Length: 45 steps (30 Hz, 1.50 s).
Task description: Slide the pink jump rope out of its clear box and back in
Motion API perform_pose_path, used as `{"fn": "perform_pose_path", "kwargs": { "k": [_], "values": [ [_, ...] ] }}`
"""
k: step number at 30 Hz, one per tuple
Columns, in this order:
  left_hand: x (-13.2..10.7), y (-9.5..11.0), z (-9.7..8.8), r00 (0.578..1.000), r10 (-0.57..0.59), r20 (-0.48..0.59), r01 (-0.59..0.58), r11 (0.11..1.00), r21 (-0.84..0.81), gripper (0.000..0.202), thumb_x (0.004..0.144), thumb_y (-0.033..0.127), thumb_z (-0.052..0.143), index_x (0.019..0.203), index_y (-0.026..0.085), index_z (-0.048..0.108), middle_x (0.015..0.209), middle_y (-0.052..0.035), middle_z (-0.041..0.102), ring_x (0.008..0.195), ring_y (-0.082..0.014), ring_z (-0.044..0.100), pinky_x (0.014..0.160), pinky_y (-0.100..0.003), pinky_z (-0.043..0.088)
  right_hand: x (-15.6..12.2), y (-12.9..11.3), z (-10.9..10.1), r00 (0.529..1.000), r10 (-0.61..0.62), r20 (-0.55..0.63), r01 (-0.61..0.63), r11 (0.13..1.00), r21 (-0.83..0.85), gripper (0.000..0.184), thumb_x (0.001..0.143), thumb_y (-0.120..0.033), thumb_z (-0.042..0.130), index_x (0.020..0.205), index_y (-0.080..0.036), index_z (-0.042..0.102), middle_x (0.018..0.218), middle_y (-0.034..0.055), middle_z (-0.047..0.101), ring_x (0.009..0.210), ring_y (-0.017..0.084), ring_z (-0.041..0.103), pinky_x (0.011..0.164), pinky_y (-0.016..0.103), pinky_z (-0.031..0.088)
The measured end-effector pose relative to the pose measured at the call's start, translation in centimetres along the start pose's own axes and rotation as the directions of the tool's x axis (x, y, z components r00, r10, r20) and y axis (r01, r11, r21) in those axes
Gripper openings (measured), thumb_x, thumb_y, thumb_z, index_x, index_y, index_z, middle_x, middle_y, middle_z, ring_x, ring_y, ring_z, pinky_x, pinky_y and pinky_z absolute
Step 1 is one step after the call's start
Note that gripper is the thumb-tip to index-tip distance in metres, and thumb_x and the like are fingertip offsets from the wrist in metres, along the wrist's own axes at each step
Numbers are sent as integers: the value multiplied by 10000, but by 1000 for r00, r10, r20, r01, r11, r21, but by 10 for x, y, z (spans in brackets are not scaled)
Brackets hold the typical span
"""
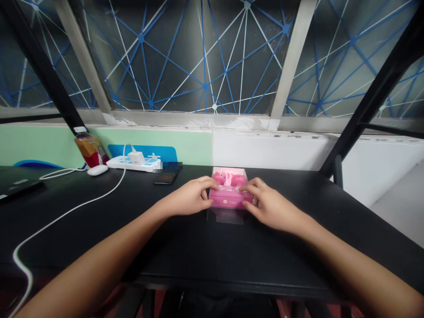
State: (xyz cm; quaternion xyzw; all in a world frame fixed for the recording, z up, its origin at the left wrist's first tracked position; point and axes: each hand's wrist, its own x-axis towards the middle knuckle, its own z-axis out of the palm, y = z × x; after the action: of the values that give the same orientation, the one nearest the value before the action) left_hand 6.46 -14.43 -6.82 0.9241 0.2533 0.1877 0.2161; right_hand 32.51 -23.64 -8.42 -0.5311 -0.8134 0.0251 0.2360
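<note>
A small pink retail box (228, 201) with a clear plastic part stands on the black table (298, 247), straight ahead of me. Inside it sits a rounded pink item (229, 179), possibly headphones, though the picture does not settle that. My left hand (188, 197) grips the box's left side, with the fingertips on its front top edge. My right hand (270, 205) holds the right side the same way. A clear plastic flap (225, 216) lies in front of the box, partly under my hands.
Toward the back left stand a juice bottle (88, 149), a white power strip (132, 162) with a plugged-in charger, a white computer mouse (97, 170) and a dark phone (165, 178). A white cable (76, 210) runs across the table's left side. A black laptop (16, 187) sits at the far left.
</note>
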Motion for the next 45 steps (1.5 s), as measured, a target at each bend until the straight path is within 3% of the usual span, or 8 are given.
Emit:
{"fn": "perform_pose_path", "kwargs": {
  "k": [5,9,18,24,28,35,39,45],
  "values": [
    [-1,-5,-5,999,17,40,-15,998,-56,379,772,107,578,1137,193,626,1313,-88,517,700,-67,628,695,-243,550,-1,6,-6,998,-20,65,5,974,226,378,853,-123,481,1211,-233,529,1191,81,500,717,111,614,697,308,554],
    [-1,-6,-3,1000,26,8,-26,999,23,362,793,103,558,1135,206,618,1279,-67,540,695,-69,612,713,-247,544,-3,8,-9,992,-64,112,28,954,298,365,839,-109,498,1181,-232,530,1207,78,491,758,112,625,696,280,554],
    [1,-3,2,993,106,-42,-100,987,127,305,840,128,539,1129,214,586,1181,-47,575,744,-103,574,726,-257,519,0,8,-4,997,-77,28,80,992,-102,235,866,-207,533,1098,-214,570,1117,77,554,707,149,599,642,324,496],
    [1,-3,1,995,88,-44,-80,985,152,312,830,131,541,1127,215,583,1171,-47,576,720,-102,571,713,-263,512,0,2,-3,980,-198,29,200,968,-150,234,909,-177,433,1042,-224,619,1114,89,559,821,185,605,673,328,490],
    [2,-1,0,995,86,-46,-77,983,166,310,823,131,538,1120,209,582,1155,-49,577,711,-104,567,703,-264,509,0,0,-3,982,-183,56,190,966,-176,234,924,-193,417,940,-221,649,1156,94,554,860,198,618,683,344,511],
    [2,2,0,993,103,-56,-91,979,185,315,815,123,542,1116,209,584,1129,-47,585,714,-110,559,708,-269,504,-3,-5,-2,984,-169,55,177,956,-233,208,894,-306,536,1043,-221,653,1179,122,551,870,228,615,663,363,522],
    [3,2,0,993,106,-52,-93,975,203,322,815,122,544,1122,210,586,1140,-46,589,727,-114,568,714,-271,500,-3,-5,-2,983,-160,87,178,942,-283,359,811,-434,670,1078,-196,644,1218,153,536,899,266,615,643,373,524],
    [2,1,0,993,104,-48,-91,970,227,321,821,132,544,1129,215,585,1162,-46,586,733,-115,575,714,-274,497,-2,-4,0,982,-174,77,189,932,-308,416,751,-453,729,1058,-182,653,1234,168,545,914,287,618,640,386,531]
  ]
}}
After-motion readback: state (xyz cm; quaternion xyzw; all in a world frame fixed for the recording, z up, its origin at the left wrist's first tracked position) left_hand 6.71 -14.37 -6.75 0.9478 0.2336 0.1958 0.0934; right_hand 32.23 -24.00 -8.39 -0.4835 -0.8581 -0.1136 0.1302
